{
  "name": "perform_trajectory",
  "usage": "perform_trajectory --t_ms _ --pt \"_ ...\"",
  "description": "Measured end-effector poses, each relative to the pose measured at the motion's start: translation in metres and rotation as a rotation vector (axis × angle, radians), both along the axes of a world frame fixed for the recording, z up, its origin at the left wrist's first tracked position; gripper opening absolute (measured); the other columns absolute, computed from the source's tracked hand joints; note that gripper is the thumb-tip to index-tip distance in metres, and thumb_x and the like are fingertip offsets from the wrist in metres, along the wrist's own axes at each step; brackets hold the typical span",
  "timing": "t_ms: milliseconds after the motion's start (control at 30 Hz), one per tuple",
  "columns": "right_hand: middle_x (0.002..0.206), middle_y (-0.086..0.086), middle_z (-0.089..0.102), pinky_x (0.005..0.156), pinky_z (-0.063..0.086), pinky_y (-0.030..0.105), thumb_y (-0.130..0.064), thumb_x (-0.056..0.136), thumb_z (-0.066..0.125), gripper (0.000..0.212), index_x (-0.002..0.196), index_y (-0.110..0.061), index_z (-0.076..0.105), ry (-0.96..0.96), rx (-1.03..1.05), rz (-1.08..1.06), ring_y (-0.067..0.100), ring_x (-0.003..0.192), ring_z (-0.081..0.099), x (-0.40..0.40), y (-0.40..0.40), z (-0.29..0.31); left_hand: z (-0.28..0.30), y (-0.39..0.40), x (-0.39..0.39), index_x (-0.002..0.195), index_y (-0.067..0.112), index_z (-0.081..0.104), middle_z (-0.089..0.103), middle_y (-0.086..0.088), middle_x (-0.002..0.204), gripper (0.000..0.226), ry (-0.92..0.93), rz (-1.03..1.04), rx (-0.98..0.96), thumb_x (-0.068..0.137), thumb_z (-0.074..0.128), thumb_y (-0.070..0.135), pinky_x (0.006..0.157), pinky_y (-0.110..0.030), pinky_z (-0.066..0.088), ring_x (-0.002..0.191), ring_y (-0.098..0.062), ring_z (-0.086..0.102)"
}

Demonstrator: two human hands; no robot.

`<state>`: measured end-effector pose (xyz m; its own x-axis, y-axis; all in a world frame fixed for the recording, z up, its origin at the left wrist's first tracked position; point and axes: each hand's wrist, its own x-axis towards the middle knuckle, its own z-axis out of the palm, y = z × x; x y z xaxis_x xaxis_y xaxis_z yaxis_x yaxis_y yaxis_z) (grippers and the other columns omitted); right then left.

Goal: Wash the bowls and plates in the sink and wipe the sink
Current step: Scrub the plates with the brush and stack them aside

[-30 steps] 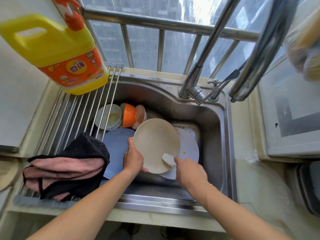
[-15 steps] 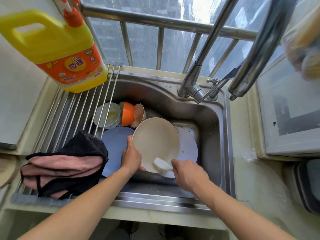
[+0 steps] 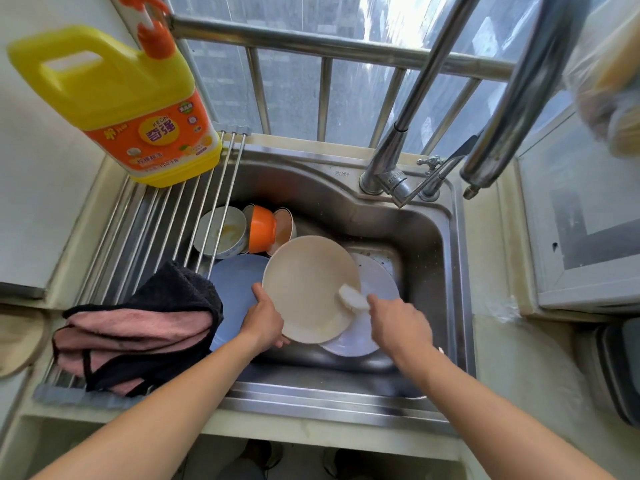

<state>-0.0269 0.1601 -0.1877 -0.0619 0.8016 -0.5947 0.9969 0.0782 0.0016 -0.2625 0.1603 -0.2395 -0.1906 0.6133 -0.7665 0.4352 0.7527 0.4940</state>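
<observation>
Right over the middle of the steel sink (image 3: 446,271), one cream plate (image 3: 308,282) is held tilted above the other dishes. The left hand (image 3: 265,320) grips its lower left rim, thumb on the face and fingers curled beneath. The right hand (image 3: 398,323) pinches a small white sponge (image 3: 351,296) against the plate's right edge.

Counting plates, three are visible: the cream one, a white plate (image 3: 377,289) lying under it toward the right, and a pale blue plate (image 3: 232,289) lying flat to the left, partly beneath the rack. Three bowls sit at the back left of the basin: a white bowl (image 3: 221,233) with yellowish residue, an orange bowl (image 3: 263,230) tipped on its side just beside it, and a pale bowl (image 3: 285,226) touching the orange one on the right.

One roll-up rack of steel rods (image 3: 145,230) spans the left part of the sink. On its near end lies one folded cloth, black and pink (image 3: 138,323); at its far end stands one yellow detergent jug (image 3: 131,105) with an orange label. One tap (image 3: 394,157) rises from the sink's back right corner.

Around the sink runs a pale counter (image 3: 512,368). Behind it, a steel railing (image 3: 325,50) with upright bars crosses a bright window.
</observation>
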Motion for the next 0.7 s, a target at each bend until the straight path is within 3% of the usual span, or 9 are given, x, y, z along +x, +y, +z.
perform_trajectory --t_ms 67,133,167,233,333,467,533,600,700 --pt "0.082 0.006 0.062 0.06 0.048 0.037 -0.01 0.1 0.043 0.034 0.13 -0.026 0.041 -0.013 0.051 -0.04 0.027 0.072 0.061 0.005 0.007 -0.004 -0.009 -0.001 -0.005 0.142 0.021 0.007 0.058 -0.019 0.119 0.06 0.091 -0.157 -0.001 0.098 0.048 0.016 0.07 -0.044 0.056 0.086 -0.039 0.065" --pt "0.081 0.007 0.058 0.06 0.046 0.038 -0.007 0.098 0.043 0.039 0.132 -0.026 0.041 -0.004 0.039 -0.053 0.027 0.07 0.057 0.004 0.012 -0.004 -0.015 -0.006 -0.007 0.151 0.017 -0.002 0.043 -0.018 0.133 0.085 0.404 -0.437 0.109 0.092 0.059 0.021 0.082 -0.045 0.048 0.107 -0.039 0.055" --pt "0.081 0.007 0.057 0.06 0.046 0.038 -0.006 0.098 0.042 0.039 0.131 -0.025 0.042 0.001 0.035 -0.053 0.027 0.07 0.057 0.003 0.015 -0.005 -0.017 -0.01 -0.007 0.151 0.014 0.006 0.036 -0.018 0.135 0.085 0.586 -0.569 0.25 0.088 0.063 0.02 0.086 -0.045 0.044 0.114 -0.038 0.049" --pt "0.076 0.005 0.053 0.06 0.045 0.038 -0.006 0.098 0.042 0.036 0.13 -0.024 0.045 0.0 0.043 -0.047 0.027 0.069 0.056 0.002 0.019 -0.005 -0.016 -0.012 -0.004 0.139 0.018 0.027 0.037 -0.012 0.128 0.078 0.742 -0.883 0.525 0.074 0.07 0.014 0.09 -0.043 0.041 0.114 -0.032 0.043" --pt "0.072 0.004 0.05 0.059 0.045 0.039 -0.005 0.098 0.041 0.035 0.126 -0.024 0.047 -0.003 0.05 -0.056 0.028 0.069 0.057 0.005 0.021 -0.008 -0.018 -0.011 -0.005 0.127 0.023 0.044 0.042 -0.007 0.13 0.052 0.565 -1.403 0.499 0.081 0.064 0.013 0.106 -0.054 0.027 0.123 -0.03 0.037" --pt "0.077 0.005 0.054 0.062 0.053 0.04 -0.008 0.098 0.043 0.033 0.125 -0.027 0.046 0.023 0.026 -0.117 0.029 0.074 0.062 0.006 0.018 -0.011 -0.023 -0.004 0.001 0.122 0.019 0.06 0.06 -0.008 0.124 0.03 0.64 -1.651 0.584 0.093 0.06 0.014 0.117 -0.05 0.02 0.119 -0.032 0.05" --pt "0.08 0.004 0.056 0.061 0.05 0.039 -0.012 0.1 0.043 0.023 0.117 -0.026 0.047 0.062 -0.002 -0.195 0.028 0.076 0.061 0.008 0.016 -0.011 -0.022 -0.003 0.002 0.114 0.016 0.067 0.068 -0.008 0.115 0.022 0.645 -1.713 0.623 0.095 0.057 0.014 0.109 -0.046 0.034 0.106 -0.032 0.06" --pt "0.082 0.003 0.059 0.06 0.048 0.036 -0.017 0.101 0.043 0.009 0.102 -0.025 0.047 0.11 -0.015 -0.276 0.026 0.075 0.06 0.013 0.014 -0.011 -0.016 -0.003 -0.001 0.102 0.016 0.071 0.072 -0.006 0.103 0.017 0.601 -1.728 0.635 0.094 0.056 0.014 0.09 -0.039 0.046 0.091 -0.028 0.064" --pt "0.084 0.004 0.062 0.064 0.053 0.038 -0.028 0.101 0.043 0.013 0.091 -0.023 0.05 0.198 -0.036 -0.392 0.025 0.074 0.061 0.022 0.008 -0.009 -0.005 -0.002 -0.006 0.077 0.022 0.07 0.069 0.003 0.076 0.006 0.514 -1.736 0.715 0.081 0.071 0.018 0.07 -0.031 0.05 0.067 -0.019 0.062"
